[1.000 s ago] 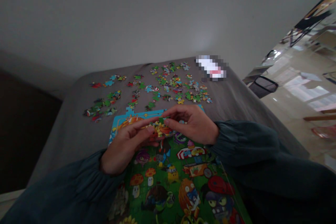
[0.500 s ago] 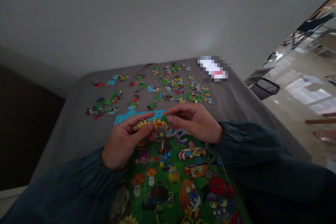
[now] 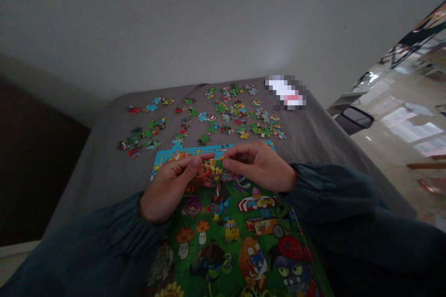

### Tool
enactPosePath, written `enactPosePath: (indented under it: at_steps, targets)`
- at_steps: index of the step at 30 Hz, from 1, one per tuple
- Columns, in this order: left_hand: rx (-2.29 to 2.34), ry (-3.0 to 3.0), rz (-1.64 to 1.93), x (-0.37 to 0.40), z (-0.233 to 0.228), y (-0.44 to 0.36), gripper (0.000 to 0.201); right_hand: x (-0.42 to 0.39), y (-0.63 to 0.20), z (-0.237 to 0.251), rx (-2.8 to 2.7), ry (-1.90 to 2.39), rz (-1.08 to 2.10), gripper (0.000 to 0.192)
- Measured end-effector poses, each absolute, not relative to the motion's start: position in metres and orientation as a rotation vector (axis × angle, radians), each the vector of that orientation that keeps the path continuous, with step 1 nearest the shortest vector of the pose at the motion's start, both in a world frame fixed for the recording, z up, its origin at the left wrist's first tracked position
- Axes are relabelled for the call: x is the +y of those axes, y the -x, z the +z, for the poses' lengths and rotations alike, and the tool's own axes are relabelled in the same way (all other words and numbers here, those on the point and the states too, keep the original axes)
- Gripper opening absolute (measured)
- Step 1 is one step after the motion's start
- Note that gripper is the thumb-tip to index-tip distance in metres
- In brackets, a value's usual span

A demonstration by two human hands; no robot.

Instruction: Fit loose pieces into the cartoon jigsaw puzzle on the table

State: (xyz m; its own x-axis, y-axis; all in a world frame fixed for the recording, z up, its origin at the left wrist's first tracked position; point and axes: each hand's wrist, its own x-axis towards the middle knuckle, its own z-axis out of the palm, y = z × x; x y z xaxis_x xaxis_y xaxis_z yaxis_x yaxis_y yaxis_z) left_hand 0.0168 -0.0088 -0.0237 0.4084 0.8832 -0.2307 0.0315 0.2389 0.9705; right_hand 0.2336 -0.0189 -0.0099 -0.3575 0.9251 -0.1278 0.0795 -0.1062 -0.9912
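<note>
A large cartoon jigsaw puzzle (image 3: pixel 237 236), mostly green with a blue border, lies on the grey table (image 3: pixel 101 171) right in front of me. My left hand (image 3: pixel 170 188) and my right hand (image 3: pixel 261 167) meet over its upper part. Together they pinch a small joined cluster of yellow and red puzzle pieces (image 3: pixel 211 167) between thumbs and fingertips, just above the puzzle's surface. Dark teal sleeves cover both forearms.
Several loose puzzle pieces (image 3: pixel 230 113) are scattered across the far half of the table, with a smaller group (image 3: pixel 142 137) at the left. A blurred white object (image 3: pixel 285 93) lies at the far right corner. A pale wall stands behind; a shiny floor and furniture show at right.
Both hands, with the cluster of pieces, have dropped slightly and closed in toward each other over the puzzle's top edge. The camera has tilted a little.
</note>
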Motion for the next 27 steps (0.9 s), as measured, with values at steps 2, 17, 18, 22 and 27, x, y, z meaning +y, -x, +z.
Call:
enactPosePath:
  at_steps: [2, 17, 18, 22, 27]
  targets:
    - [0.982, -1.201, 0.709, -0.009, -0.024, -0.017, 0.047, -0.019, -0.233, -0.01, -1.485, 1.176, 1.532, 0.014]
    - [1.128, -1.403, 0.526, -0.009, -0.011, -0.017, 0.069, -0.02, -0.231, -0.014, -1.609, 1.203, 1.451, 0.016]
    - [1.118, -1.399, 0.527, -0.01, -0.01, -0.017, 0.069, -0.02, -0.231, -0.014, -1.606, 1.205, 1.454, 0.016]
    - [1.106, -1.381, 0.553, -0.01, -0.008, -0.018, 0.071, -0.019, -0.232, -0.016, -1.574, 1.182, 1.472, 0.017]
    - [1.128, -1.28, 0.679, -0.009, -0.01, -0.016, 0.071, -0.019, -0.232, -0.018, -1.52, 1.182, 1.517, 0.022]
